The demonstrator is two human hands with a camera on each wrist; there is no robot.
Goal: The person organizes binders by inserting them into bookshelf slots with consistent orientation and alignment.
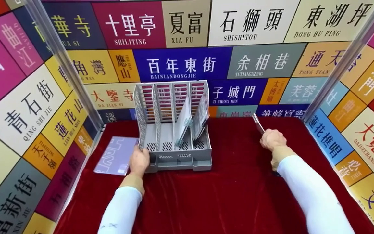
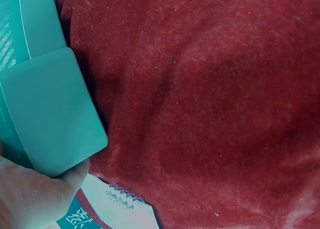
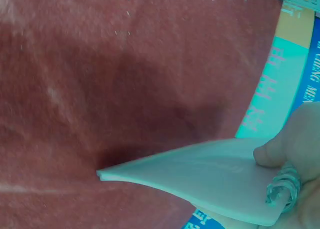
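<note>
My left hand (image 1: 139, 161) grips the left front side of a grey desktop file rack (image 1: 174, 159); the left wrist view shows the thumb against the rack's flat side panel (image 2: 55, 114). Upright dividers split the rack into several slots. A pale notebook (image 1: 183, 122) leans in one slot, and a darker-covered one (image 1: 200, 120) stands in the rightmost. Off to the right, my right hand (image 1: 274, 141) pinches a thin spiral notebook (image 3: 200, 176) by its coil side. It appears nearly edge-on in the head view, its far corner hanging over the cloth.
A purple notebook (image 1: 117, 156) lies flat left of the rack, close to my left hand. Red velvet cloth (image 1: 226, 195) covers the table. Printed panels (image 1: 180, 65) with large characters stand behind and on both sides, joined by metal corner posts (image 1: 67, 61).
</note>
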